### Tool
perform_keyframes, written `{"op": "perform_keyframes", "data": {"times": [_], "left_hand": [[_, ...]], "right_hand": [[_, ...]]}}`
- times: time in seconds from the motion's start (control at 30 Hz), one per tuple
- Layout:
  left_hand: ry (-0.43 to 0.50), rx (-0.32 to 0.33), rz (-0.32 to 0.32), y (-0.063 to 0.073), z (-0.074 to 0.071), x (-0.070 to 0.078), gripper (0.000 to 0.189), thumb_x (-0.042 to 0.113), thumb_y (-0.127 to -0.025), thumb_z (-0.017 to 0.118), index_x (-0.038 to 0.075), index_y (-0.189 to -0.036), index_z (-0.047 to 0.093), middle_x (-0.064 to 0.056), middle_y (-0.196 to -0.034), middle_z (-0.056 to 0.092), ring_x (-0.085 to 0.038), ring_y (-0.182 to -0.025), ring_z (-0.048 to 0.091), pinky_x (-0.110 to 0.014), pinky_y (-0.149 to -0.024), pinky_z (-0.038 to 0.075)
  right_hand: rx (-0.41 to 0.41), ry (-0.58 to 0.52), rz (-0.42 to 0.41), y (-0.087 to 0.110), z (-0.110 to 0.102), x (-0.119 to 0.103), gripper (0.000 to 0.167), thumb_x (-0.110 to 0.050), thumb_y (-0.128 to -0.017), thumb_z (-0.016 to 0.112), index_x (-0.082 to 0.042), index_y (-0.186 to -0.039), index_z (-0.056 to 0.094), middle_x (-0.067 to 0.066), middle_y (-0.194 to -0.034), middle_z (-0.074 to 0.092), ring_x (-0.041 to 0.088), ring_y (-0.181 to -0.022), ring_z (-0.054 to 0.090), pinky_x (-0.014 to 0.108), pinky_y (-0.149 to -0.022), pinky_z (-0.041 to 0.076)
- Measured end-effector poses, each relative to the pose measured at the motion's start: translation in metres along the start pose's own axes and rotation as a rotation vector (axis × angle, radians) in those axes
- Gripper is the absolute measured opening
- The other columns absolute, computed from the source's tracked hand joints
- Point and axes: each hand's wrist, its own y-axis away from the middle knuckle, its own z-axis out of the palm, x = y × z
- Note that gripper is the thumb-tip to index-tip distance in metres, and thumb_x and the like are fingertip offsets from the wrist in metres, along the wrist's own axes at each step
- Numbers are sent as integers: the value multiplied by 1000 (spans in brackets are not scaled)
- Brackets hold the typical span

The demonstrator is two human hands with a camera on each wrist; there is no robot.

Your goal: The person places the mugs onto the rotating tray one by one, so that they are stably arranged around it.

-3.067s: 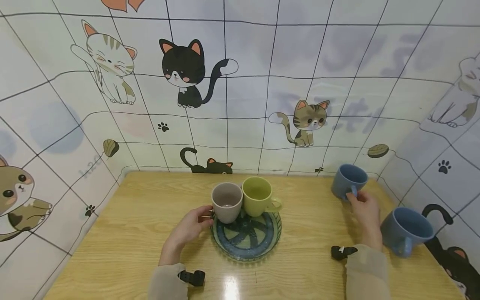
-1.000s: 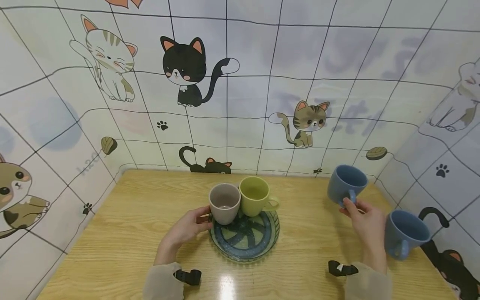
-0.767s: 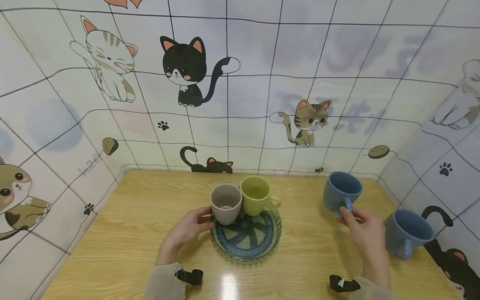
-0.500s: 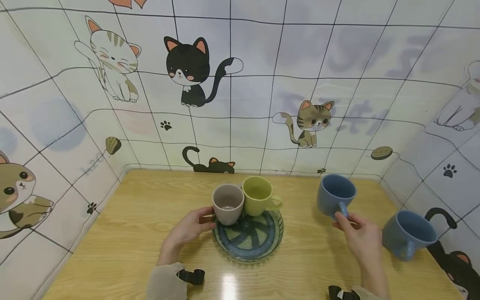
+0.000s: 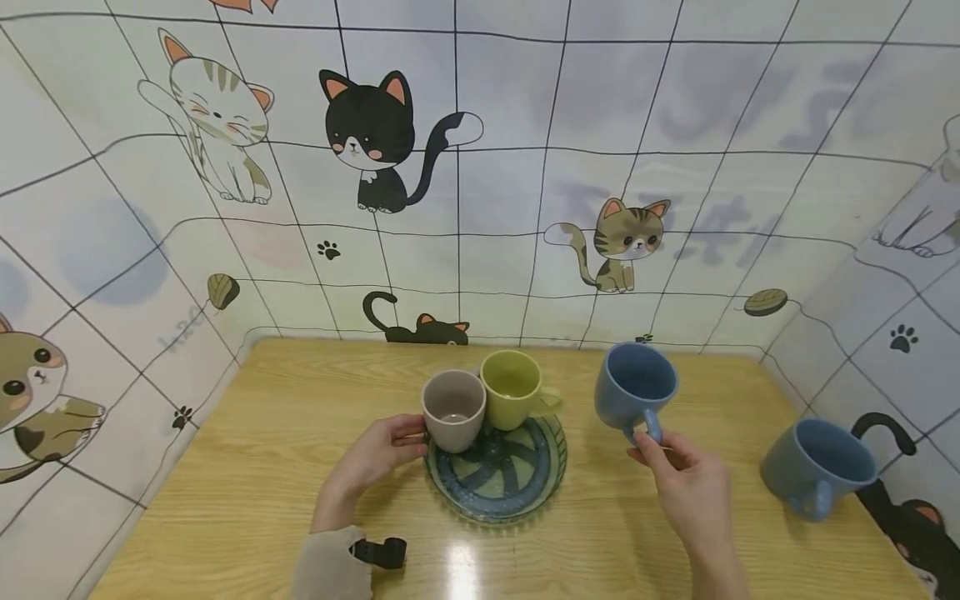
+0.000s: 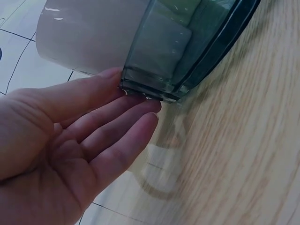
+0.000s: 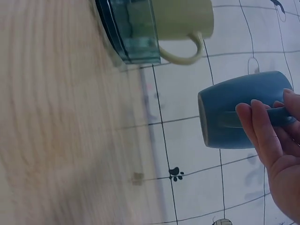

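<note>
My right hand (image 5: 690, 492) pinches the handle of a blue mug (image 5: 624, 400); the mug hangs above the table, and the right wrist view shows its underside clear of the wood. My left hand (image 5: 378, 454) is at the left edge of a round blue-green glass plate (image 5: 498, 507), with thumb and fingertips on either side of its rim in the left wrist view. On the plate's back part a greyish-pink cup (image 5: 452, 429) and a yellow-green mug (image 5: 510, 417) stand upright side by side. The green mug's handle points right.
A second blue mug (image 5: 817, 467) stands at the table's right edge, its handle toward the front. The wooden table (image 5: 300, 400) meets cat-printed wall sheeting (image 5: 495, 192) at the back and sides.
My right hand has lifted the blue mug from the back right corner and carried it left toward the plate. My left hand stays at the plate's rim.
</note>
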Motion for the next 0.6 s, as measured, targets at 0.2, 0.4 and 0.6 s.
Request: {"op": "perform_keyframes", "data": {"times": [0.2,0.4,0.6], "left_hand": [[-9,26,-7,2,-3,0,44,0,-93,64,-16,-130,49,-31,-128,55,-43,-116,56,-38,-91,52],[-38,37,-25,2,-2,3,47,2,-92,66,-11,-134,49,-27,-123,58,-40,-111,60,-38,-86,54],[-51,31,-59,1,-1,2,62,4,-90,69,-11,-142,39,-24,-117,61,-31,-103,63,-34,-79,55]], "right_hand": [[-22,-91,-54,12,14,-8,14,-8,-90,71,3,-97,74,17,-92,73,16,-76,72,11,-79,48],[-42,-146,-32,24,24,-13,13,-6,-89,71,4,-97,74,16,-90,73,17,-76,72,16,-78,52],[-86,-186,-52,31,35,-14,12,-6,-89,71,4,-96,74,15,-88,73,21,-76,72,20,-73,55]]}}
